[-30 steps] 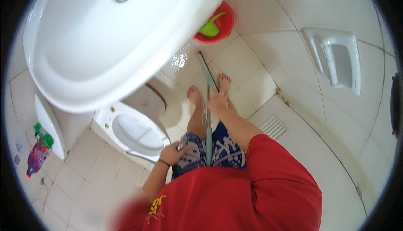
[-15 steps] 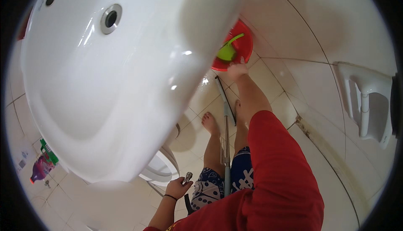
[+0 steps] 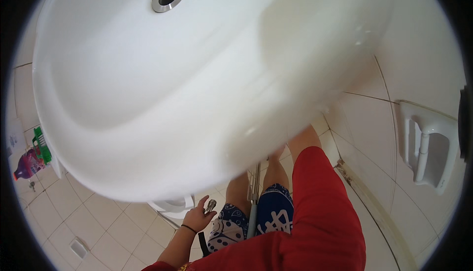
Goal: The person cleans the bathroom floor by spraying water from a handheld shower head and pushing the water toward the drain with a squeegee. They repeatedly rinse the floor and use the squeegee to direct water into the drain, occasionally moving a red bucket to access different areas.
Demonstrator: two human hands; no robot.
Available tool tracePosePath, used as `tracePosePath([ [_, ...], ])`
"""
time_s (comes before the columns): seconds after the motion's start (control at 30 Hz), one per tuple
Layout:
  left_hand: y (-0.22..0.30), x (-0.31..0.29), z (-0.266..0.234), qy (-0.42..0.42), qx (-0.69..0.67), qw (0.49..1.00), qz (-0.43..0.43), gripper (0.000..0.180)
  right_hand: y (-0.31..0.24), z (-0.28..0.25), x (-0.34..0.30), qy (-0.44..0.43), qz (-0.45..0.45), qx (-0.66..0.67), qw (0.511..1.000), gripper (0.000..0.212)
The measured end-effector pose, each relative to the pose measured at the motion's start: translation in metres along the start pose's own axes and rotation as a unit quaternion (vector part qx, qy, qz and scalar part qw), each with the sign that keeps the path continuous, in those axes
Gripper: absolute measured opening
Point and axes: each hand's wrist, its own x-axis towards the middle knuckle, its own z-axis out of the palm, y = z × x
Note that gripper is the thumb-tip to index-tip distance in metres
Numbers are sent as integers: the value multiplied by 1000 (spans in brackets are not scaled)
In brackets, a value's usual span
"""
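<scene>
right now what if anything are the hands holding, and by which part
Left hand: a small shiny metal piece, gripped around its lower end. Right hand: hidden by the sink; cannot tell.

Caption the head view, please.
Left hand holds a shiny metal piece; a white sink hides the right hand.

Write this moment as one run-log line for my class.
left hand: holds metal fitting | right hand: hidden by white basin | pole: between legs | purple bottle: far left

Head-worn fisheye view, steeply downward, close above the white sink [image 3: 197, 74].
</scene>
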Motion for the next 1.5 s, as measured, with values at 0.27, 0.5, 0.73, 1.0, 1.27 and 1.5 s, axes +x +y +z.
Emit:
tracePosePath([
  [0.27, -27, -3, -25, 84, -105, 985, 108, 62, -3, -88, -24, 22, -144, 34, 989, 31],
  [0.5, -20, -7, -100, 212, -377, 893, 126, 44, -68, -173, -151, 175, -468, -86, 862, 24],
  [0.73, -26, 42, -135, 89, -353, 918, 156, 36, -201, -228, -247, 43, -747, -109, 655, 29],
  [1.0, -104, 72, -59, 17, -690, 698, 191, 38, -397, -232, -344, -212, -717, -400, 530, 30],
  [1.27, -178, 23, -16, 3, -912, 341, 230, 38, -530, -191, -420, -241, -719, -560, 333, 29],
  [1.5, -233, 8, -26, -5, -939, 204, 277, 39, -588, -154, -449, -247, -631, -662, 320, 31],
])
